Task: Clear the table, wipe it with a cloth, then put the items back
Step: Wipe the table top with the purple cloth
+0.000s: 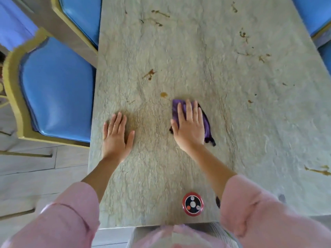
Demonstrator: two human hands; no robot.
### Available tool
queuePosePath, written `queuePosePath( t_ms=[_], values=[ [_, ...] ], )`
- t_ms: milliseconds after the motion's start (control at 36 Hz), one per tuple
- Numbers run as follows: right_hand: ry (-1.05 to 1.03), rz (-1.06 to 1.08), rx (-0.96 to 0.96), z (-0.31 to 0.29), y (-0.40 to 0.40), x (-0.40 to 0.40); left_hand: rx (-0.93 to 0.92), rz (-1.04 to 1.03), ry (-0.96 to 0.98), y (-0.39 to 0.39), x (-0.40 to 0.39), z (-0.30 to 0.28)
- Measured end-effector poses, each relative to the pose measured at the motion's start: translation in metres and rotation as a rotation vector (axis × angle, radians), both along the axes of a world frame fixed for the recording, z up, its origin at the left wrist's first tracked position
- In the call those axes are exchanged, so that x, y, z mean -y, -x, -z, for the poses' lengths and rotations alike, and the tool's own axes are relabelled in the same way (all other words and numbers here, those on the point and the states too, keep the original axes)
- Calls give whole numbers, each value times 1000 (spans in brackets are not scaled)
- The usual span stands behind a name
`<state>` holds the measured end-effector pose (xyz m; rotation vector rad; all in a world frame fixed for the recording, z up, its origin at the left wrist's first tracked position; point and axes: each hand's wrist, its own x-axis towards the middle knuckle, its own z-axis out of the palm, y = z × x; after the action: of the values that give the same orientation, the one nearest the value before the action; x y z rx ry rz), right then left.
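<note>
A pale stone-patterned table (197,56) fills the view, marked with brown stains such as a smear (149,74) and a round drop (163,94). My right hand (189,126) presses flat on a purple cloth (206,122) in the middle of the table, just below the drop. My left hand (116,136) lies flat on the bare tabletop near the left edge, fingers apart, holding nothing.
A round red and black call button (192,204) sits near the table's front edge. Blue chairs with gold frames stand at the left (55,90) and at the top right (315,13). More stains (318,170) lie along the right side.
</note>
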<state>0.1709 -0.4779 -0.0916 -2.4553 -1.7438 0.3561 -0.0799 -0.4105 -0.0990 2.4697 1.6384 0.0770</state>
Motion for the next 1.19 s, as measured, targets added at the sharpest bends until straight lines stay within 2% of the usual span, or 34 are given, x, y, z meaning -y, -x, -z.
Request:
queuePosePath(
  t_ms=[83, 167, 278, 361, 417, 472, 556, 639, 722, 806, 889, 1000, 1056, 1111, 1194],
  values=[
    [-19, -187, -18, 0, 25, 50, 10, -1, 0, 0, 0, -1],
    [39, -169, 17, -3, 11, 91, 20, -1, 1, 1, -1, 0],
    [92, 106, 103, -1, -45, 71, 40, 6, 6, 2, -2, 0],
    [76, 375, 63, -3, -65, 5, 50, 10, 3, 2, -3, -1],
    [83, 429, 27, -5, -57, -46, 45, 9, 6, 2, -3, -1],
    [84, 365, 1, -8, -34, -90, 44, 9, 12, 1, -3, -1],
    [49, 158, -17, -9, 15, -125, 38, 9, 16, 1, -3, 1],
    [0, -83, -23, -4, 60, -112, 60, -1, 25, 4, -2, 1],
    [-23, -240, -11, 1, 73, -63, 65, -34, 27, 8, 0, 0],
    [-4, -241, 23, -1, 56, -13, 6, -140, 19, 22, 6, 1],
    [32, -72, 67, -3, 18, -4, -42, -179, 18, 37, 13, 2],
    [8, 272, 47, -4, -21, -67, -25, -165, 13, 36, 12, 3],
    [-7, 355, -3, -7, -25, -115, -13, -169, 7, 34, 11, 3],
    [6, 327, -36, -12, -15, -161, 1, -166, 1, 34, 11, 4],
    [43, 134, -30, -15, 27, -207, 15, -157, -14, 36, 11, 5]
  ],
)
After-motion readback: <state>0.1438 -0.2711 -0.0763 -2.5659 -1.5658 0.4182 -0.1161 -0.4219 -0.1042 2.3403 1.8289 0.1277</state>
